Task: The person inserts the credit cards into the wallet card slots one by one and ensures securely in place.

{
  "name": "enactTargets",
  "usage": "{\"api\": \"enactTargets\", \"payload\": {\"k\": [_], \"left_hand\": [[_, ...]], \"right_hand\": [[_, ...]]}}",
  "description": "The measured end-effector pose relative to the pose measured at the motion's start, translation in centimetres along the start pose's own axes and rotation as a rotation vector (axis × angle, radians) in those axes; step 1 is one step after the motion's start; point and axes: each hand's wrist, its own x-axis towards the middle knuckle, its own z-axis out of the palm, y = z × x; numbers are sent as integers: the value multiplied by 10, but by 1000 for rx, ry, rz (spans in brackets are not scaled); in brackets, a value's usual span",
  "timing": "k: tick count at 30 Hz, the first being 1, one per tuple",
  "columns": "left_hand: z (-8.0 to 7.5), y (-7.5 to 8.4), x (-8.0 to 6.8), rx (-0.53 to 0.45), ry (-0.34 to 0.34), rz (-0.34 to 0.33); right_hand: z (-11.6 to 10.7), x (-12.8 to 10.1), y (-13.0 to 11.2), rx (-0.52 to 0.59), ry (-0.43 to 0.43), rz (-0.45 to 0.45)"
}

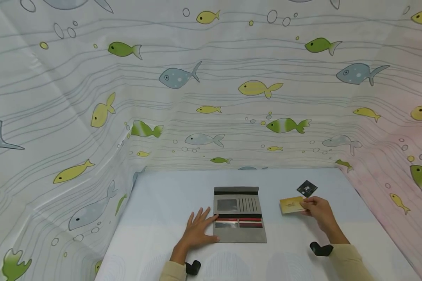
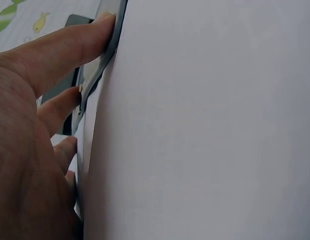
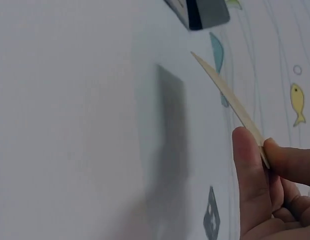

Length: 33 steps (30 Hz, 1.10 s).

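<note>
A grey card wallet (image 1: 240,236) lies unfolded on the table, with red, white and dark cards in its lower slots and a clear window above. My left hand (image 1: 196,231) has its fingers spread at the wallet's left edge; thumb and index finger touch that edge, as the left wrist view also shows at the wallet's side (image 2: 111,42). To the right of the wallet, my right hand (image 1: 320,212) pinches a gold card (image 1: 290,205) between thumb and fingers. In the right wrist view the gold card (image 3: 226,97) appears nearly edge-on, held above the table.
A black card marked Vip (image 1: 306,189) lies on the table just beyond the right hand. Around the pale table (image 1: 176,191) hangs a white fish-patterned sheet (image 1: 225,128). A black wrist mount (image 1: 320,249) sits at the right cuff, another (image 1: 193,268) at the left.
</note>
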Motion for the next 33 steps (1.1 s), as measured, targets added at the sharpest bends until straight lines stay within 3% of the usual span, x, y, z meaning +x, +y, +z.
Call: {"api": "enactTargets", "payload": {"k": [6, 14, 33], "left_hand": [[1, -1, -1, -5, 5, -3], [2, -2, 0, -1, -7, -7], [2, -1, 1, -14, -14, -21]], "right_hand": [[41, 2, -10, 85, -44, -1], [76, 7, -20, 67, -46, 6], [96, 11, -39, -96, -67, -15]]}}
